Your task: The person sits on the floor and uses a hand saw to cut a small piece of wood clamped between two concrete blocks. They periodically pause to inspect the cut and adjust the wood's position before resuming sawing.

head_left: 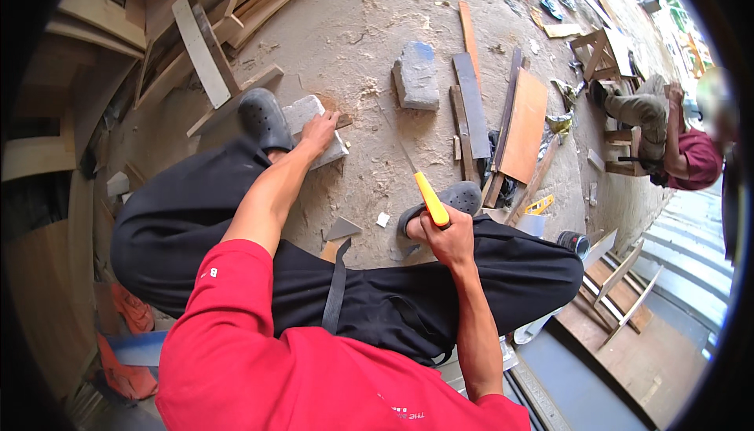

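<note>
My right hand [452, 238] is closed around the yellow handle of a handsaw [428, 194]. Its thin blade points away from me over the floor, apart from any wood. My left hand [317, 131] presses down on a small brown piece of wood [343, 121], which lies on a pale concrete block [301, 109]. The fingers cover most of that wood. Beside the block is my left foot in a dark clog [264, 117]; the other clog [460, 195] sits just beyond the saw handle.
Another concrete block [418, 81] stands ahead. To its right lie several boards, including an orange-brown panel [524, 124]. Stacked planks [259, 3] fill the far left. A can [573, 242] stands by my right knee. Another person [667, 132] sits at the right.
</note>
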Tool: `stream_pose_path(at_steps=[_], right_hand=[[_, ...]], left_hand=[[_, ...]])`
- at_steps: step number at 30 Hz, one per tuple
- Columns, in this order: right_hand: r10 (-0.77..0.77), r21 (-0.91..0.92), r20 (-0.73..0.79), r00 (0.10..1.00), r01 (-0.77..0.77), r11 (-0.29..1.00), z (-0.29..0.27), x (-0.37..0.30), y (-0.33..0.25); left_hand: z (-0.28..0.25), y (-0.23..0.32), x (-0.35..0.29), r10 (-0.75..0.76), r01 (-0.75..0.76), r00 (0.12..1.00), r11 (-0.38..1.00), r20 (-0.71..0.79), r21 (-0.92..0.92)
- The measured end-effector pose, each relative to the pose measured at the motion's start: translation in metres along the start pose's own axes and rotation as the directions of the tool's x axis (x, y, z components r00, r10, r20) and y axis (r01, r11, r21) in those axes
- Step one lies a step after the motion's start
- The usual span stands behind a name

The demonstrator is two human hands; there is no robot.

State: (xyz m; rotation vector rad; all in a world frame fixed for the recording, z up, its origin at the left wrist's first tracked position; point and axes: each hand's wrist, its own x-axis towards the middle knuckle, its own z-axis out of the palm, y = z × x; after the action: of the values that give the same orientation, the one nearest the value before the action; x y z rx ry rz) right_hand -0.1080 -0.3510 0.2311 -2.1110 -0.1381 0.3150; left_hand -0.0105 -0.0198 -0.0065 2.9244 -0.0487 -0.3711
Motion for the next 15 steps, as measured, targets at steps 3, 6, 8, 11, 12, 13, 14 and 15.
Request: stream_pose_path(at_steps=[3, 6, 8, 11, 12, 13, 14, 15], right_hand=[[0.063, 0.035, 0.016, 0.998, -0.064, 0.997, 0.012, 0.000, 0.012], [0.184, 0.062, 0.058, 0.981, -0.187, 0.980, 0.034, 0.003, 0.020], [0.173, 0.041, 0.054, 0.983, -0.175, 0.984, 0.052, 0.009, 0.017], [0.162, 0.043, -0.020, 0.987, -0.161, 0.986, 0.086, 0.014, 0.027], [0.184, 0.074, -0.006, 0.983, -0.183, 0.980, 0.095, 0.017, 0.023], [0.202, 0.104, 0.001, 0.979, -0.201, 0.974, 0.100, 0.022, 0.017], [0.151, 0.122, -0.026, 0.988, -0.147, 0.982, 0.107, 0.026, 0.016], [0.161, 0.124, -0.021, 0.987, -0.157, 0.980, 0.112, 0.029, 0.017]], left_hand=[[-0.001, 0.005, -0.004, 0.014, -0.013, 0.999, 0.999, 0.035, -0.037], [-0.006, 0.011, -0.007, -0.051, 0.059, 0.995, 0.994, 0.086, -0.094], [-0.001, 0.012, -0.004, -0.111, 0.117, 0.992, 0.986, 0.059, -0.119], [0.013, 0.019, 0.008, -0.167, 0.173, 0.985, 0.966, 0.045, -0.192], [0.015, 0.016, 0.011, -0.178, 0.199, 0.978, 0.952, 0.107, -0.233], [0.015, 0.016, 0.016, -0.181, 0.220, 0.970, 0.937, 0.163, -0.273], [0.016, 0.016, 0.017, -0.190, 0.232, 0.967, 0.934, 0.170, -0.272], [0.019, 0.015, 0.019, -0.204, 0.245, 0.963, 0.936, 0.179, -0.253]])
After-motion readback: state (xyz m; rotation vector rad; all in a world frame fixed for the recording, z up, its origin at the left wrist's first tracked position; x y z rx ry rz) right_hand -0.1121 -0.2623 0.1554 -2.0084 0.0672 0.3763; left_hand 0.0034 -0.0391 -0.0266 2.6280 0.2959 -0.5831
